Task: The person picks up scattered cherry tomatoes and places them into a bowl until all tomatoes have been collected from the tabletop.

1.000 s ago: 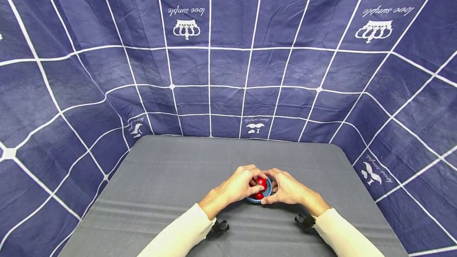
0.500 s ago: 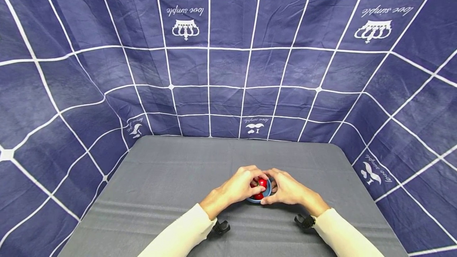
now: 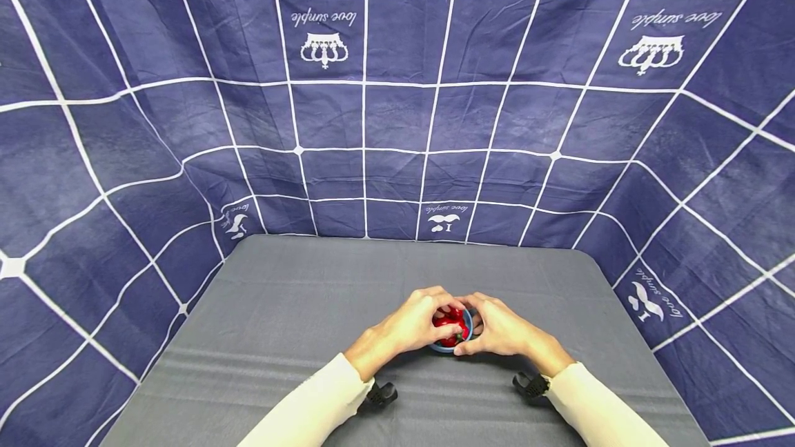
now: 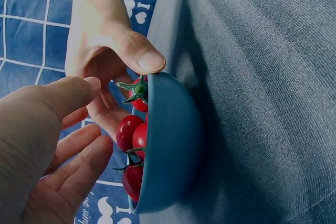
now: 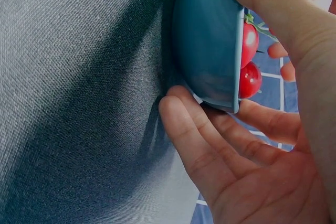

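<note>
A small blue bowl (image 4: 176,145) holds several red cherry tomatoes (image 4: 128,132) with green stems. My right hand (image 3: 506,328) grips the bowl from the right, its thumb on the rim and its fingers against the far wall, as the right wrist view shows. Over the bowl's left side arches my left hand (image 3: 413,321), thumb and fingers apart close to the tomatoes. In the left wrist view nothing sits between that thumb and those fingers (image 4: 86,158). From the head view, the left hand covers part of the bowl.
The bowl is on a grey cloth-covered table (image 3: 323,295). Blue curtains (image 3: 397,116) with white grid lines rise behind the table and along both sides. Dark straps (image 3: 531,385) show at both wrists, below the cream sleeves (image 3: 599,402).
The tomatoes under my left fingers have shifted, and a green stem now shows near the bowl's front. Both hands stay almost in place.
</note>
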{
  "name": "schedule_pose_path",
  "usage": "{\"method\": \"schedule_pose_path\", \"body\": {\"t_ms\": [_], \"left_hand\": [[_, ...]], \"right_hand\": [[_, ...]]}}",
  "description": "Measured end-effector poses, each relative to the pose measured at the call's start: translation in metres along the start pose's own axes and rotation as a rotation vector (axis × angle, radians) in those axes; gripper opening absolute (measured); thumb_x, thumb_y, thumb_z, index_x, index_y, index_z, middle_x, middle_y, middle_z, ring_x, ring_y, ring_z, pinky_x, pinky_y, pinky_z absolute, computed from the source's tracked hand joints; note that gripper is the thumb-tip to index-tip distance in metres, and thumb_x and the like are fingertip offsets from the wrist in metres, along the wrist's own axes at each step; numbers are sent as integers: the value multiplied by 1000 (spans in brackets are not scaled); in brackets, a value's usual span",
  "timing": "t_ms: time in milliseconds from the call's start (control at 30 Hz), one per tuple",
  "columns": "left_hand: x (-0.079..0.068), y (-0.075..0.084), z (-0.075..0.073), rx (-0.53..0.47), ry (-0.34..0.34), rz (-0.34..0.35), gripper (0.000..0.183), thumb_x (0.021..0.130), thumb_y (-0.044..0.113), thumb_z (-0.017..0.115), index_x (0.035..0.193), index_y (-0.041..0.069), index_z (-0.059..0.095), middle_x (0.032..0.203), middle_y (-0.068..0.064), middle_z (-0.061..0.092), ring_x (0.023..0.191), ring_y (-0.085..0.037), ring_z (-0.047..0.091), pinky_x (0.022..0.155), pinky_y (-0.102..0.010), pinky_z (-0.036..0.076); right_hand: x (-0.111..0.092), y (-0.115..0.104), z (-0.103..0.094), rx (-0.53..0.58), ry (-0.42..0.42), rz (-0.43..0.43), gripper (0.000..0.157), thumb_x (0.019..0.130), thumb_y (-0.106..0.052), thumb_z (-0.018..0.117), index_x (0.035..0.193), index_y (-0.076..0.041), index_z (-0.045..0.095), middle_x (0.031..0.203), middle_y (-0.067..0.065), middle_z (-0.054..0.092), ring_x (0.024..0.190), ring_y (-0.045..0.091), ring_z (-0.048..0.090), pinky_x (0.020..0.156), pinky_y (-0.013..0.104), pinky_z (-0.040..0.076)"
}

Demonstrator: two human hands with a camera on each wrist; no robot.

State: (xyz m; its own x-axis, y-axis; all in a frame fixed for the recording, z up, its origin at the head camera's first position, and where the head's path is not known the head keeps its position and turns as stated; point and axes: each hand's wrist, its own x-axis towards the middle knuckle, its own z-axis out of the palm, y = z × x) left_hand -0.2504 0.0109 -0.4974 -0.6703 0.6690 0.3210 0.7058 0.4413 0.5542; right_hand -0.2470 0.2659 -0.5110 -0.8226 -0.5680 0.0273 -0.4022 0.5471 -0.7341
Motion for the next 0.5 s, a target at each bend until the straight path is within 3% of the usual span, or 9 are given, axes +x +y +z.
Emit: {"method": "schedule_pose_path", "body": {"t_ms": [200, 500], "left_hand": [[-2, -3, -5, 2, 32, 18, 32, 103, 16, 90, 132, 3, 83, 124, -13, 82, 109, -25, 85, 97, -26, 70], [-9, -9, -16, -8, 44, -42, 33, 106, 20, 89, 135, 6, 83, 128, -11, 83, 112, -24, 85, 100, -31, 71]], "right_hand": [[-1, -2, 0, -7, 9, -13, 93, 83, -30, 109, 155, 5, 62, 138, 21, 71, 94, 6, 81, 83, 30, 73], [-1, -4, 1, -17, 12, 3, 98, 83, -30, 109, 158, 8, 59, 140, 23, 70, 92, 4, 80, 82, 31, 73]]}}
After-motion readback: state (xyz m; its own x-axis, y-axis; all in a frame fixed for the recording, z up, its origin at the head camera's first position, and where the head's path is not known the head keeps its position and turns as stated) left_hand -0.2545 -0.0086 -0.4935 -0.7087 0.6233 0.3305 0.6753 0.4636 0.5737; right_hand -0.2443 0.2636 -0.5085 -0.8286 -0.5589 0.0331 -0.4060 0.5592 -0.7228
